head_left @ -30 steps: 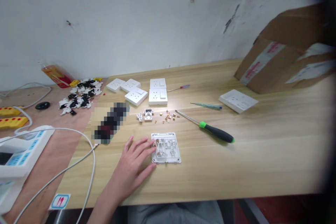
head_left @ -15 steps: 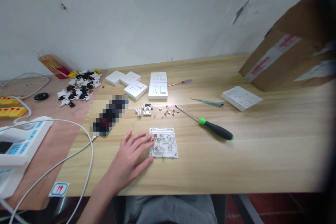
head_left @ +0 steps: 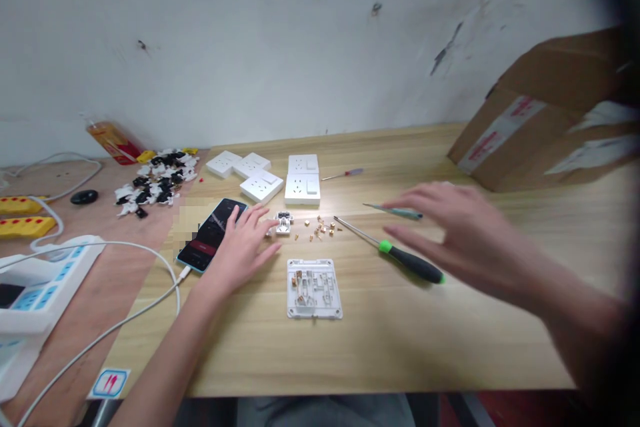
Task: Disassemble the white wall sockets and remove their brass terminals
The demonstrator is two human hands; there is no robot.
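Observation:
My left hand (head_left: 243, 240) is open with fingers spread, over the lower right of a phone (head_left: 216, 230) and beside a small white plastic insert (head_left: 283, 223). Its fingertips partly hide another small part. My right hand (head_left: 455, 240), blurred but open with thumb and fingers apart, hovers over the right side near a teal screwdriver (head_left: 400, 211) and a larger screwdriver (head_left: 413, 263) with a black and green handle. Between the hands lies a white socket panel (head_left: 315, 290), its inner side up with copper pieces at its left. Small brass screws and terminals (head_left: 325, 227) are scattered behind it.
Several assembled white wall sockets (head_left: 302, 190) stand at the back, beside a thin screwdriver (head_left: 343, 175). A cardboard box (head_left: 525, 127) is at right. Black and white parts (head_left: 157, 180) are heaped at left, near a white cable (head_left: 125, 310) and power strips (head_left: 25, 223).
My left hand has left the socket panel and moved up and left to the phone and small inserts. My right hand has come in from the right. The camera view has tilted up slightly.

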